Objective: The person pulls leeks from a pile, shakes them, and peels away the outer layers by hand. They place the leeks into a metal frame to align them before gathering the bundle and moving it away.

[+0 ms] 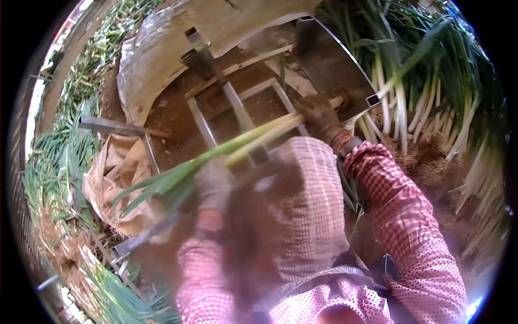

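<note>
Two long green onions [251, 139] lie slantwise across the view, their green leaves toward the lower left and their pale root ends toward the upper right. My left hand [215, 181], blurred by motion, is closed round the leafy part. At the root end my right hand [321, 116], in a dirty glove, has its fingers wrapped round the white stalks. Beneath the onions stands a metal frame [237, 105] with crossbars, over brown soil.
A large heap of green onions [426, 81] lies at the right, roots toward me. Cut leaves [59, 156] cover the left side. A beige cloth [118, 167] hangs by a metal bar [108, 126]. Pale sheeting [156, 48] lies beyond the frame, beside a metal panel [334, 59].
</note>
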The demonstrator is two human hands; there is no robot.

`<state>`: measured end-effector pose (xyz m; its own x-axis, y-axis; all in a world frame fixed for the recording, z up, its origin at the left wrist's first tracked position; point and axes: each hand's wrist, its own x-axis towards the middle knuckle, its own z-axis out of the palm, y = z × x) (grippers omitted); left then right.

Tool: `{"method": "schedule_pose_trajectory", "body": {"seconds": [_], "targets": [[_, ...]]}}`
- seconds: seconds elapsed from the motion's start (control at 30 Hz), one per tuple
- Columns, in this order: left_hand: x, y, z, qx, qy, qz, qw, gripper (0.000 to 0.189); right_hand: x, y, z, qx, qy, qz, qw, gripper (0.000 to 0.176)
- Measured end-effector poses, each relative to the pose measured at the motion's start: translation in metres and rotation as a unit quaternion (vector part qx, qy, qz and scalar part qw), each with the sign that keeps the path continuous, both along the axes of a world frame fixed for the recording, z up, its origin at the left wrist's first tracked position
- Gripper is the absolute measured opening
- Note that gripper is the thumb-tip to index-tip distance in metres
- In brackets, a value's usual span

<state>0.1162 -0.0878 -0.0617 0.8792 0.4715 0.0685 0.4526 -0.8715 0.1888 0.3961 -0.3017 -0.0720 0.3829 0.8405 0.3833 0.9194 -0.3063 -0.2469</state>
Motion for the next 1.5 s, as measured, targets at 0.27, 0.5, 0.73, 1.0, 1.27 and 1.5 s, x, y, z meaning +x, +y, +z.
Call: {"method": "schedule_pose_trajectory", "body": {"seconds": [0.27,0.5,0.73,1.0,1.27,1.5], "targets": [[0.013,0.007,0.032,0.05,0.132,-0.025,0.99,0.027,-0.01,-0.02,-0.013,0.046,-0.001,-0.03,0.998,0.035],[-0.011,0.012,0.021,-0.161,-0.08,0.004,0.984,0.019,-0.01,-0.024,-0.063,0.153,-0.059,-0.059,0.985,0.027],[0.056,0.042,-0.042,-0.067,0.004,-0.015,0.998,0.038,-0.02,-0.028,-0.073,0.007,-0.059,-0.166,0.984,0.032],[0.086,0.063,0.004,-0.03,0.295,-0.186,0.937,0.029,-0.03,-0.027,0.008,-0.098,0.099,-0.194,0.971,0.046],[0.065,0.01,0.001,0.017,0.048,-0.085,0.995,0.028,-0.038,-0.017,-0.019,-0.067,0.181,-0.221,0.956,0.043],[0.076,-0.002,0.018,-0.074,0.064,-0.067,0.993,0.03,0.013,-0.142,0.022,-0.021,0.049,-0.344,0.937,0.006]]}}
